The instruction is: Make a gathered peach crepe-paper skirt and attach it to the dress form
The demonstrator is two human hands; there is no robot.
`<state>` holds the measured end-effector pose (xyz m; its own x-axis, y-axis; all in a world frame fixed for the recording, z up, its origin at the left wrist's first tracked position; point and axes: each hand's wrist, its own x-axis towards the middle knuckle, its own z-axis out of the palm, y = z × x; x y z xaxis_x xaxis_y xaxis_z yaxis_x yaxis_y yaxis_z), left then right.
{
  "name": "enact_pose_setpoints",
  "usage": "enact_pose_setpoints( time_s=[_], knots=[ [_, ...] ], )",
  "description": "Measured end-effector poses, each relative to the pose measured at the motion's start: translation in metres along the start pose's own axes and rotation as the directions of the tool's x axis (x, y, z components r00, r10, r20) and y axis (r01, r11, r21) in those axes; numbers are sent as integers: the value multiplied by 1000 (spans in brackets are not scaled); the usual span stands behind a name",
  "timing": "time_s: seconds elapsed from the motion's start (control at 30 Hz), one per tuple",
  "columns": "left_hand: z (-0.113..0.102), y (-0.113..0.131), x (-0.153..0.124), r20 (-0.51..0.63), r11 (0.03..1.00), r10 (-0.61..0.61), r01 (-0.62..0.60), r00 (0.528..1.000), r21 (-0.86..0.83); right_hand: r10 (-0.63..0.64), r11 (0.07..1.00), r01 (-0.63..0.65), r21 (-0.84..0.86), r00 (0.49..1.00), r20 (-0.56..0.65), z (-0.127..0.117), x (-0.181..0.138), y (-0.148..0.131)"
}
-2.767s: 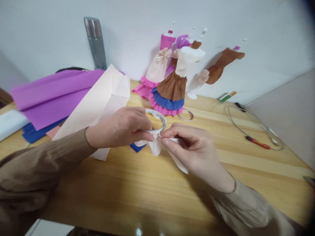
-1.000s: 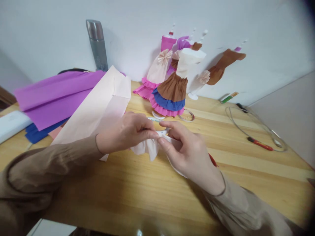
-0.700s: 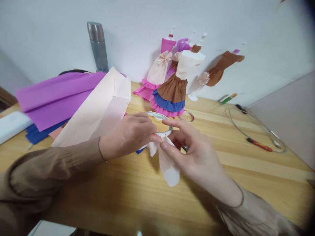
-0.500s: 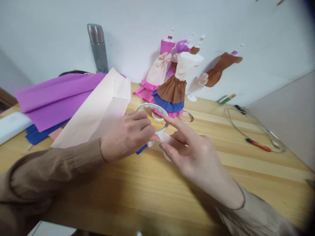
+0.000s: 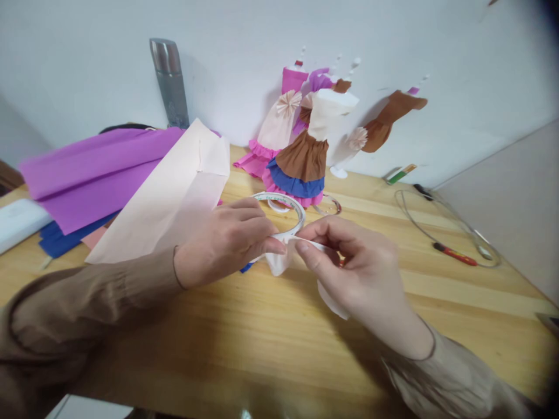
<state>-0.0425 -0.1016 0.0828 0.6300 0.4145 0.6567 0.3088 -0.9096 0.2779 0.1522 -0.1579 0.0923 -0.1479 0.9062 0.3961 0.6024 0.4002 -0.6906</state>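
Note:
My left hand (image 5: pixel 229 235) is closed around the near side of a roll of tape (image 5: pixel 300 214), a white ring with green print inside it. Just right of it, my right hand (image 5: pixel 364 270) pinches a pale, thin strip (image 5: pixel 277 265) between thumb and fingers. The strip spans the short gap between both hands; whether it is paper or tape I cannot tell. Another pale piece (image 5: pixel 332 301) hangs below my right hand. A small red bit (image 5: pixel 342 262) shows by the right fingers, too hidden to name.
Miniature paper dresses on stands, including a brown and blue one (image 5: pixel 303 154), stand by the wall. Purple paper (image 5: pixel 100 174) and cream paper (image 5: pixel 161 198) lie left, before a flask (image 5: pixel 169 81). A cable with a red handle (image 5: pixel 456 254) lies right.
My right hand has gone from spread fingers near the roll to a pinch on the pale strip. The tape roll has shifted slightly right and down in my left hand.

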Motion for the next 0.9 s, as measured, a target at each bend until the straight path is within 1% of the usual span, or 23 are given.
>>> enact_pose_setpoints(
  time_s=[0.1, 0.3, 0.4, 0.5, 0.6, 0.8, 0.9],
  knots=[
    [0, 0, 0, 6, 1000, 1, -1, 1000, 4, -30, 1000, 30, 4, 999, -16, 3, -3, -3],
    [1, 0, 1, -11, 999, 45, -44, 999, 23, -118, 993, 119, -26, 993, 10, 4, -5, -8],
    [1, 0, 1, -11, 1000, 18, -18, 1000, -2, -95, 995, 95, -25, 996, -1, 2, -4, -6],
    [0, 1, 1, 16, 999, -24, 25, 1000, -36, -50, 998, 49, -35, 998, -42, 0, -2, -2],
    [-1, 1, 1, 20, 998, -24, 25, 1000, -57, -33, 999, 32, -22, 998, -60, 0, -1, 0],
    [1, 0, -1, 19, 998, -21, 22, 1000, -63, -79, 997, 78, -21, 997, -11, 1, 0, -3],
    [1, -1, -1, 10, 998, -1, 1, 1000, -58, -89, 996, 89, -26, 996, -12, 2, 0, -2]
  ],
)
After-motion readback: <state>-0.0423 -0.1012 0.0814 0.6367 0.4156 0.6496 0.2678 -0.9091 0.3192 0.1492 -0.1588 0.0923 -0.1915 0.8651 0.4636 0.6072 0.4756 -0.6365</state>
